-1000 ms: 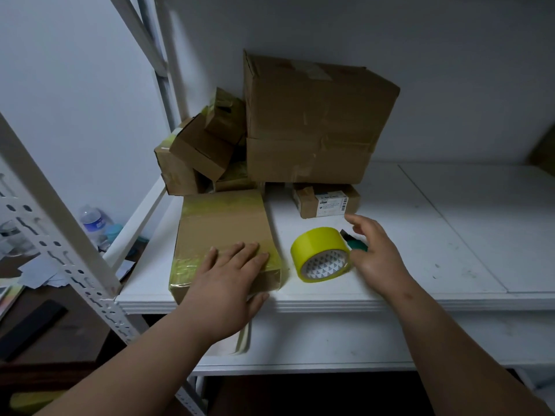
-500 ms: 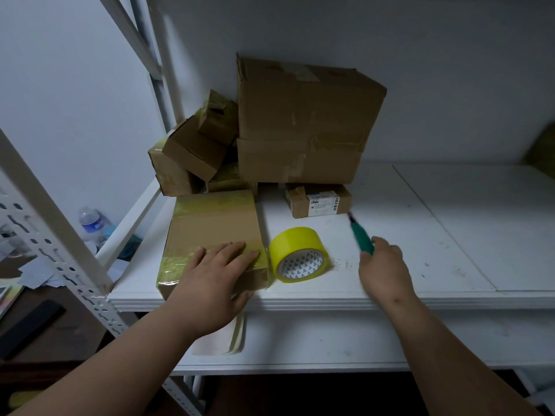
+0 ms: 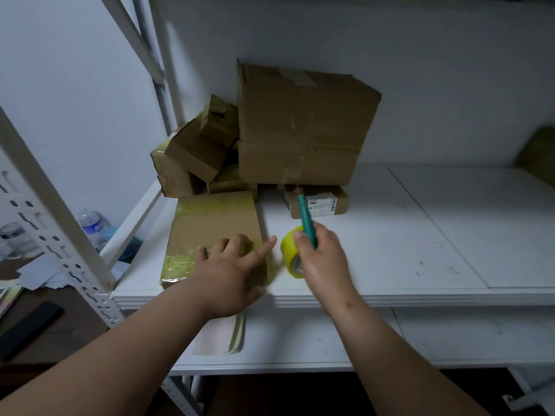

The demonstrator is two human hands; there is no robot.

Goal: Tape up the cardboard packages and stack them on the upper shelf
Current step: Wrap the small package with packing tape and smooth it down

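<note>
Resting flat, your left hand [image 3: 228, 274] presses the flat tape-wrapped cardboard package [image 3: 214, 229]; beside it, your right hand [image 3: 322, 262] grips a green pen-shaped cutter [image 3: 306, 219] over the yellow tape roll [image 3: 289, 250].

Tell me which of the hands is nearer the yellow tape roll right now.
Right. The right hand, gripping the green cutter, sits directly over the yellow tape roll and partly covers it. The left hand rests on the taped flat package beside it, its forefinger pointing toward the roll.

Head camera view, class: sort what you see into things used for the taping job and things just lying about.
For the job: flat brown cardboard package; yellow tape roll; green-handled cutter; stacked cardboard boxes.

Lying about: clear plastic bottle; loose white papers.
</note>
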